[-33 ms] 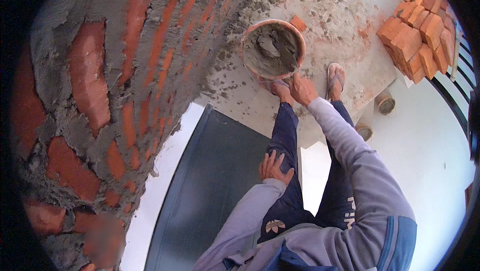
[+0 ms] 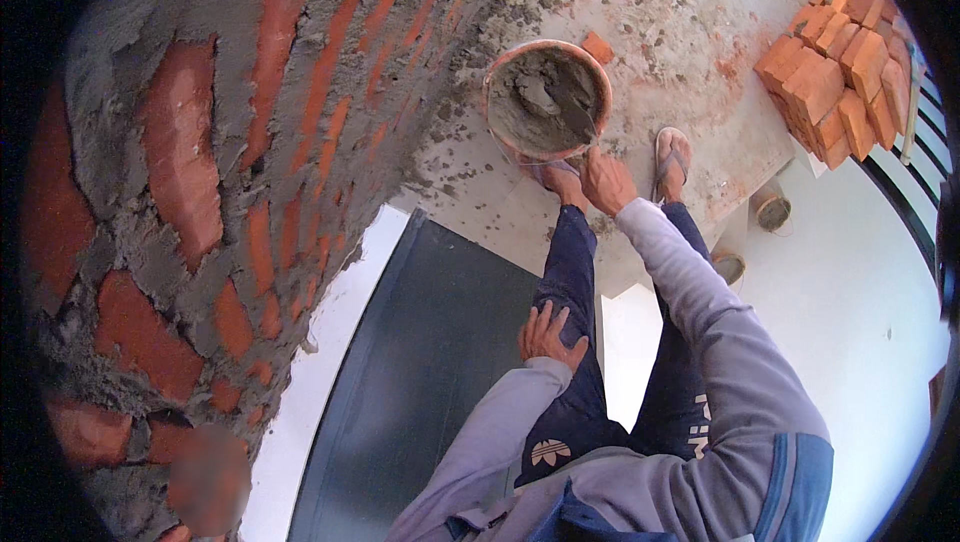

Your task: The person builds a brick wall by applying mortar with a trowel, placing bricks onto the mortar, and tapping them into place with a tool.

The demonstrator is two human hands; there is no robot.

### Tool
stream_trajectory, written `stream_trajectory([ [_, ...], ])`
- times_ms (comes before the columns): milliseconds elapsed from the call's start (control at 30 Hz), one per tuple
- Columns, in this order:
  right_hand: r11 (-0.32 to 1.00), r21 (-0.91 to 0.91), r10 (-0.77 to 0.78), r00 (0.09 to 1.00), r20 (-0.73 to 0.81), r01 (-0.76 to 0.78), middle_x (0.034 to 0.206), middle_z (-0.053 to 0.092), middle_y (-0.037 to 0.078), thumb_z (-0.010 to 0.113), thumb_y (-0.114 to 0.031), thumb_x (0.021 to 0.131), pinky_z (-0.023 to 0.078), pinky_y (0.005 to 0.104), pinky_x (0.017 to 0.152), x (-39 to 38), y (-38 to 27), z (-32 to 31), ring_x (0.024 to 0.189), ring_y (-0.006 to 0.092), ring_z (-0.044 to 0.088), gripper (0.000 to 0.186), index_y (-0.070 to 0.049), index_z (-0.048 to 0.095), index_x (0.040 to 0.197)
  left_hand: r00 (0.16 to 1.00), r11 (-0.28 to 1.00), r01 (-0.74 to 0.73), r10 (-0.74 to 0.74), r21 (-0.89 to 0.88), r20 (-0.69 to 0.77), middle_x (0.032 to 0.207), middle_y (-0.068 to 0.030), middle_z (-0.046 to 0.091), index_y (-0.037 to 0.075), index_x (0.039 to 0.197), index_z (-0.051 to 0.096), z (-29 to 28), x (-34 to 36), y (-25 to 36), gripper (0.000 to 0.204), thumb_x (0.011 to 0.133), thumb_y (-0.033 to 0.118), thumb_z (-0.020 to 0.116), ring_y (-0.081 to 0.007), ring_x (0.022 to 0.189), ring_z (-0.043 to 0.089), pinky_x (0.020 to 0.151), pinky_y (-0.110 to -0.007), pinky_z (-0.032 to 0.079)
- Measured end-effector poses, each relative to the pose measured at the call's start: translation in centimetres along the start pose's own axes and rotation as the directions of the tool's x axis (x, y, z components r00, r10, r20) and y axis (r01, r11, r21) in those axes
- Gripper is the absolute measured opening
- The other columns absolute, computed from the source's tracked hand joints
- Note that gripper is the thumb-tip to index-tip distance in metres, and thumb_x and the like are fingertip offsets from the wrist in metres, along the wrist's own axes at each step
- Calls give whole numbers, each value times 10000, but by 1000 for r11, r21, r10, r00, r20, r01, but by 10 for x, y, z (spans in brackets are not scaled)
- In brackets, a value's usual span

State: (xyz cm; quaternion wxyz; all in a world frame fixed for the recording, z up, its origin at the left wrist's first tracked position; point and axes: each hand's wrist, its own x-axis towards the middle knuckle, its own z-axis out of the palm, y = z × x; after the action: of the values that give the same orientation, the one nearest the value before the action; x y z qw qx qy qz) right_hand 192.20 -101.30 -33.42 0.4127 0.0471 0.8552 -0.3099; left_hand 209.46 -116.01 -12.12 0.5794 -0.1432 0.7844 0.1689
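My right hand (image 2: 608,182) is closed around the handle of a trowel at the near right rim of a round bucket (image 2: 494,124). The trowel's blade (image 2: 576,108) lies in the grey wet mortar (image 2: 525,107) and is smeared with it, so its outline is hard to make out. The bucket stands on the floor just beyond my left foot. Lower down, my left hand (image 2: 552,333) rests on my left leg with its fingers spread, holding nothing.
A brick wall (image 2: 180,152) with rough mortar joints rises on the left. Beneath it is a dark panel (image 2: 420,342) with a white edge. Stacked bricks (image 2: 815,82) stand far right beside a black railing (image 2: 900,202). Brick pieces (image 2: 597,48) and mortar crumbs litter the floor.
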Motion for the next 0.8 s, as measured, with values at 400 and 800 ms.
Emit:
stream_trajectory([
  [400,899,-102,-433,899,-65,426,837,646,203,550,-275,846,519,497,656,22,7,7,704,427,627,318,-13,526,1024,1000,1000,-17,17,-3,18,1515,-88,306,190,1360,488,7,-3,1,683,768,469,682,-324,1415,222,1136,-518,195],
  [800,921,-254,-198,916,350,296,850,650,226,506,-258,854,519,477,703,54,5,-13,819,387,649,271,-27,648,866,1000,998,-3,5,-69,18,1516,-78,307,198,1358,489,11,-2,-8,681,752,433,695,-311,1428,191,1132,-539,179],
])
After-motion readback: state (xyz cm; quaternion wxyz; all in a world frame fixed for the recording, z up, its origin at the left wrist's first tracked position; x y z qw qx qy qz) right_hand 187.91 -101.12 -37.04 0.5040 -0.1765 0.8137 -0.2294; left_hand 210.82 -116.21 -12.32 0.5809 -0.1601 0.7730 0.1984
